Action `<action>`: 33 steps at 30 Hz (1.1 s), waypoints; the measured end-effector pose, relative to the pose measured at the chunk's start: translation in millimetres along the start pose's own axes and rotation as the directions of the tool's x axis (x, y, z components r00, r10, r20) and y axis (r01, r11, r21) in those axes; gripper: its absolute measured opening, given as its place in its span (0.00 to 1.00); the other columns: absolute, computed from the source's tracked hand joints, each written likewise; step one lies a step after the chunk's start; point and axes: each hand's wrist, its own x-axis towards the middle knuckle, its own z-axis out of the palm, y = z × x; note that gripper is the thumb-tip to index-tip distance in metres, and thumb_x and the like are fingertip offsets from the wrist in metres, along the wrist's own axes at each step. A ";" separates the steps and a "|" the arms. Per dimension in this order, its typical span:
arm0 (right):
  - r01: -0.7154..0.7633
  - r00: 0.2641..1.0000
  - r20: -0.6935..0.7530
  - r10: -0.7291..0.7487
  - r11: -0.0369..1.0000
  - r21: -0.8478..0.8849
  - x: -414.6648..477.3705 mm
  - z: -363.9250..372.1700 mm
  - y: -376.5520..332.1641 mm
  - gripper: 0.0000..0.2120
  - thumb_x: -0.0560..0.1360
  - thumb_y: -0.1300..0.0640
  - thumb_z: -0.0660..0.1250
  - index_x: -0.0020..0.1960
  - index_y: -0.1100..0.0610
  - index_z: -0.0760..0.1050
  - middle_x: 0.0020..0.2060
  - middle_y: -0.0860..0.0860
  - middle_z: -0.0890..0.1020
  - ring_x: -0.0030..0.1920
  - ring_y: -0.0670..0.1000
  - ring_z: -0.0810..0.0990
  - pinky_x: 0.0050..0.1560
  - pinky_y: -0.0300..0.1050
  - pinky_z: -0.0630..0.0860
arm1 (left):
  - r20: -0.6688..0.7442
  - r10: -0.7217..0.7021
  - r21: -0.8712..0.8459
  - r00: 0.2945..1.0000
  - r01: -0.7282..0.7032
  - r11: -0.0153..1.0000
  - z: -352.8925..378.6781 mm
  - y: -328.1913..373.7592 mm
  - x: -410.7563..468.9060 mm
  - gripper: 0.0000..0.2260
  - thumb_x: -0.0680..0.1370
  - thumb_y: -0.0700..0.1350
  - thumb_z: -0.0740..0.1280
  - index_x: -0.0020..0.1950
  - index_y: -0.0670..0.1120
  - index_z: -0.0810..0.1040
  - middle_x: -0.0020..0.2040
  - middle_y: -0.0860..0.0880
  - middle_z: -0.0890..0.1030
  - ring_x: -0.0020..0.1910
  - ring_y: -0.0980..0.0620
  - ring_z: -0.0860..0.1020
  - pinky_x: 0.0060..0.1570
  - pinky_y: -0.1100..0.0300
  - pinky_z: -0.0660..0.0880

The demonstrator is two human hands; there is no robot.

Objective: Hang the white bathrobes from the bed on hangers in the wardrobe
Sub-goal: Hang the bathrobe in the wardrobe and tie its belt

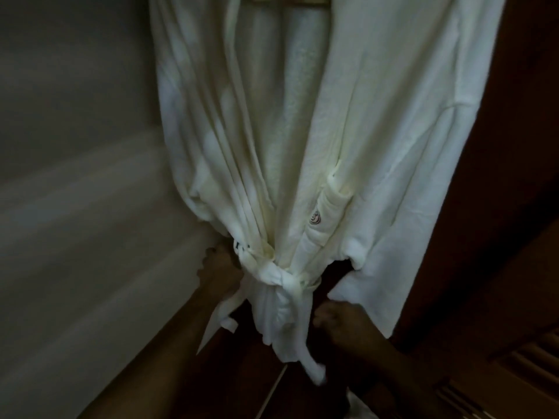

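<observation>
A white bathrobe (302, 131) hangs from a wooden hanger (290, 0) at the top edge of the view, inside the dim wardrobe. Its belt (281, 278) is tied in a knot around the gathered waist, with loose ends trailing down. My left hand (219, 275) reaches behind the robe's left side at belt height, fingers curled against the fabric; the grip itself is hidden. My right hand (335, 323) sits just below the robe's right sleeve hem, fingers curled, touching the cloth edge. The picture is dark and blurred.
A pale wall (75, 176) runs along the left side. Dark wooden wardrobe panelling (514, 207) stands on the right, with a slatted part (529, 367) at the lower right. The floor below the robe is dark.
</observation>
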 end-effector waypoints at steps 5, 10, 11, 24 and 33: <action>0.304 0.917 -0.290 -0.274 0.951 0.062 -6.1 -74.5 -54.5 0.09 0.80 0.59 0.67 0.57 0.55 0.84 0.49 0.47 0.86 0.47 0.41 0.84 0.49 0.27 0.75 | -0.230 0.237 -0.252 0.944 -0.293 0.922 -85.4 36.9 -20.8 0.19 0.72 0.46 0.72 0.61 0.43 0.76 0.57 0.42 0.78 0.53 0.41 0.79 0.51 0.51 0.79; 0.510 0.606 -0.601 -0.521 0.834 -0.210 -40.5 -153.3 -131.6 0.11 0.79 0.60 0.69 0.60 0.54 0.82 0.54 0.49 0.83 0.53 0.41 0.78 0.58 0.22 0.65 | -0.488 0.339 -0.357 0.804 -0.539 0.763 -186.9 96.7 -55.2 0.15 0.76 0.49 0.72 0.60 0.46 0.76 0.57 0.48 0.77 0.53 0.50 0.78 0.49 0.63 0.72; 0.535 0.507 -0.642 -0.576 0.794 -0.289 -47.2 -172.5 -148.5 0.11 0.78 0.61 0.69 0.60 0.55 0.82 0.54 0.50 0.82 0.55 0.43 0.77 0.60 0.24 0.64 | -0.524 0.335 -0.379 0.783 -0.567 0.732 -204.9 109.3 -58.1 0.16 0.77 0.51 0.72 0.60 0.47 0.75 0.57 0.48 0.77 0.53 0.50 0.78 0.48 0.63 0.72; 0.135 0.378 -0.607 -0.699 0.690 -0.711 -19.8 -341.2 -261.5 0.22 0.84 0.47 0.57 0.77 0.48 0.61 0.54 0.59 0.79 0.46 0.63 0.81 0.41 0.52 0.74 | -0.553 0.328 -0.360 0.766 -0.574 0.735 -322.6 222.8 -52.7 0.27 0.77 0.40 0.67 0.75 0.45 0.63 0.65 0.42 0.77 0.57 0.42 0.79 0.45 0.58 0.71; 0.304 0.399 -0.574 -0.715 0.694 -0.653 -12.7 -369.2 -288.0 0.16 0.86 0.48 0.54 0.61 0.54 0.77 0.48 0.56 0.83 0.47 0.60 0.82 0.42 0.49 0.71 | -0.571 0.355 -0.385 0.741 -0.623 0.681 -342.1 239.6 -76.7 0.27 0.77 0.48 0.67 0.77 0.49 0.68 0.64 0.48 0.77 0.64 0.45 0.77 0.49 0.60 0.69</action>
